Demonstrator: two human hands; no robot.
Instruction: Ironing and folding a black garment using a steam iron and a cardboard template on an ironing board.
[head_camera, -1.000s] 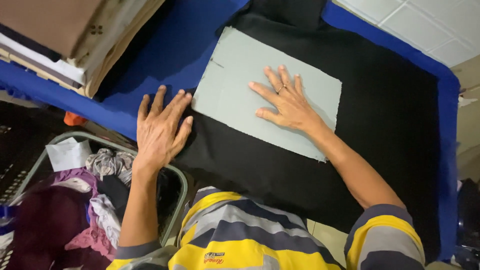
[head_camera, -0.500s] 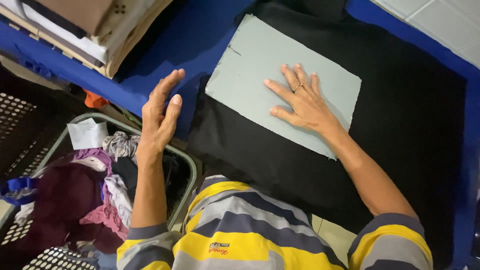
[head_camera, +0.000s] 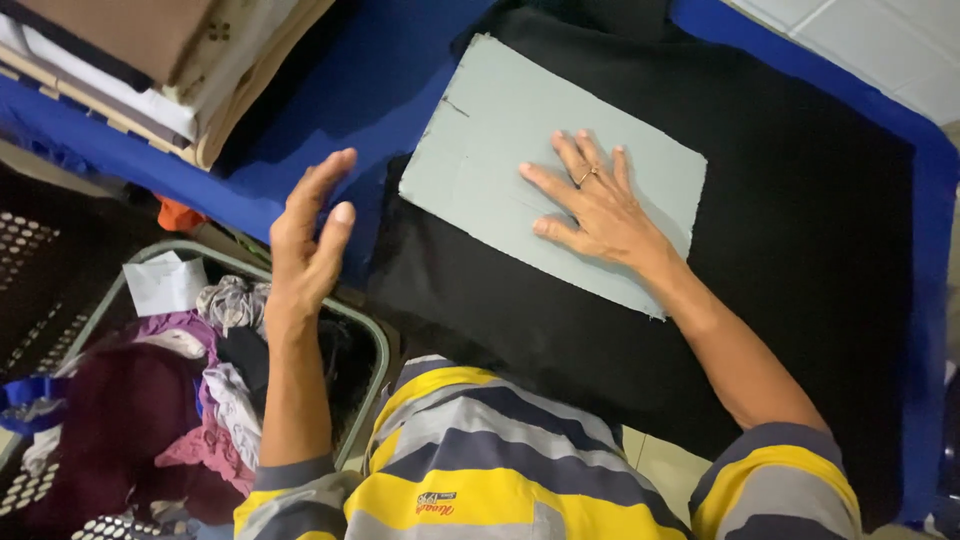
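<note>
Cardboard (head_camera: 560, 170), one grey-green rectangular sheet, lies flat on a black cloth (head_camera: 800, 250) that is spread over the blue table cover (head_camera: 350, 110), nearer the cloth's far-left corner than its near edge. The right hand (head_camera: 590, 205) rests on it, palm down, fingers spread, pressing rather than gripping. The left hand (head_camera: 305, 245) is lifted off the surface above the table's near-left edge, open and holding nothing.

By the look of things, the cloth is smoothed out and the sheet placed on it; nothing is folded over the sheet yet, so folding seems undone.

Count: one sheet, one black cloth, one stack of folded fabrics (head_camera: 160, 60) at the table's far-left corner, one basket (head_camera: 375, 350) of mixed clothes below the near-left edge.
</note>
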